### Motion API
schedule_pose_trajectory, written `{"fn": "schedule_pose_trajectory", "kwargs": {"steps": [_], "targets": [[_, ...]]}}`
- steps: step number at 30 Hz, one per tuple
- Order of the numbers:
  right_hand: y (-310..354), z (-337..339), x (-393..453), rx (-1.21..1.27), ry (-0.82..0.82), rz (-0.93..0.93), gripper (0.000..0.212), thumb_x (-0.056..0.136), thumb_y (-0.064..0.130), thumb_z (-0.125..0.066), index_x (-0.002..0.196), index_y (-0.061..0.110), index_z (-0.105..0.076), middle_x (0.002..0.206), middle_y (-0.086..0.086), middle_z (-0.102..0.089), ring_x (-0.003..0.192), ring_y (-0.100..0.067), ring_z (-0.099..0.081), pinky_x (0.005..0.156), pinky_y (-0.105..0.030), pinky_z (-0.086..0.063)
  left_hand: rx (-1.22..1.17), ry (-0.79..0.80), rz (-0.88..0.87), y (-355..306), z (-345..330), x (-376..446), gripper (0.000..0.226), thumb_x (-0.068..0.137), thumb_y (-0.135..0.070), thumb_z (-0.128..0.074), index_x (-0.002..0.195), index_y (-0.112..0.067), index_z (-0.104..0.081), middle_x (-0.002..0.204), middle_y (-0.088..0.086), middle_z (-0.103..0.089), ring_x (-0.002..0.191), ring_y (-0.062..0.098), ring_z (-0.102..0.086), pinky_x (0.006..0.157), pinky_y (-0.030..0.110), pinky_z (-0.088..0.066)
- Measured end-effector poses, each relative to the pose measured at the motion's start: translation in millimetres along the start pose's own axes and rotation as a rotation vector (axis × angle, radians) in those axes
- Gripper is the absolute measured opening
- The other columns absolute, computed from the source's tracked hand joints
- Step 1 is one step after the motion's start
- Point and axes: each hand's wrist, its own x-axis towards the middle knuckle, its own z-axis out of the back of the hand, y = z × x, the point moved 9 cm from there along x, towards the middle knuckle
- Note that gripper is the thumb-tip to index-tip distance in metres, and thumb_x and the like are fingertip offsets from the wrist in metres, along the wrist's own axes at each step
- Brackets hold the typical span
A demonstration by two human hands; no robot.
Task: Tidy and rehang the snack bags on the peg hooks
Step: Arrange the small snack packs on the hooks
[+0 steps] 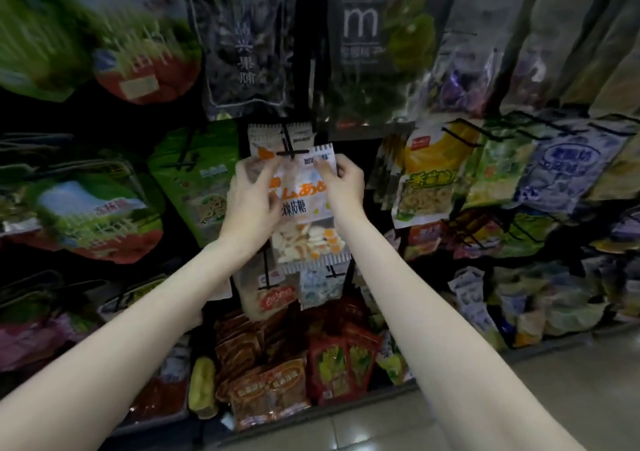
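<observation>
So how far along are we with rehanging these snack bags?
Done: most bags hang on their hooks, like the green bag. In hand: left hand and right hand hold the white-and-orange bag at the peg hook, not clearly threaded yet. Left: the loose packets piled at the bottom.

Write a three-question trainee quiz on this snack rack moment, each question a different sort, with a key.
1. True or false: both hands hold the white gummy bag.
2. Which hand pinches the bag's top edge nearest the peg hook? A) left hand B) right hand
3. Fill in: the bag hanging just left of the gummy bag is mostly ____.

Key: 1 true; 2 B; 3 green, the green snack bag.
</observation>
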Motion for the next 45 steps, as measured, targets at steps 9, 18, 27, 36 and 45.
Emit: {"fn": "schedule_pose_trajectory", "kwargs": {"steps": [9,18,27,36,45], "targets": [[-14,-10,23,-0.111,0.04,-0.037,0.041,0.091,0.025,-0.058,0.062,0.011,-0.033,0.057,0.0,-0.026,0.05,-0.012,-0.027,0.046,-0.022,-0.021,0.49,0.195,-0.137,-4,-32,4,0.073,0.094,-0.031,-0.045,0.149,-0.022,0.001,0.158,-0.001,0.001,0.144,0.024,0.007,0.114,0.046,-0.003],[-10,-12,31,-0.613,0.023,0.044,0.033,0.093,0.046,-0.049,0.08,0.016,-0.05,0.076,-0.002,-0.053,0.069,-0.022,-0.055,0.051,-0.027,-0.033,0.422,0.292,-0.117,17,-35,0,0.077,0.093,-0.02,-0.041,0.147,-0.029,0.013,0.158,-0.005,0.001,0.145,0.019,0.002,0.114,0.044,-0.006],[62,-7,-12,-0.43,-0.065,0.552,0.026,0.092,0.01,-0.05,0.118,0.006,-0.048,0.12,-0.01,-0.045,0.095,-0.024,-0.057,0.073,-0.033,-0.049,0.303,-0.022,-0.006,74,43,-39,0.058,0.085,-0.003,-0.054,0.14,-0.007,-0.036,0.14,0.015,-0.041,0.132,0.036,-0.032,0.104,0.05,-0.028],[130,-115,-51,-0.483,0.289,0.52,0.039,0.095,0.016,-0.05,0.131,0.011,-0.038,0.13,-0.008,-0.039,0.089,-0.015,-0.053,0.076,-0.027,-0.043,0.274,-0.305,-0.034,110,147,-47,0.049,0.08,-0.008,-0.046,0.129,-0.005,-0.046,0.126,0.015,-0.05,0.116,0.034,-0.043,0.094,0.045,-0.034],[138,-240,-96,-0.62,0.45,0.582,0.029,0.092,0.019,-0.056,0.12,0.011,-0.05,0.118,-0.007,-0.053,0.102,-0.018,-0.055,0.083,-0.026,-0.042,0.276,-0.18,-0.062,214,221,-44,0.053,0.087,-0.01,-0.053,0.138,-0.013,-0.04,0.138,0.009,-0.045,0.129,0.029,-0.038,0.099,0.043,-0.029]]}}
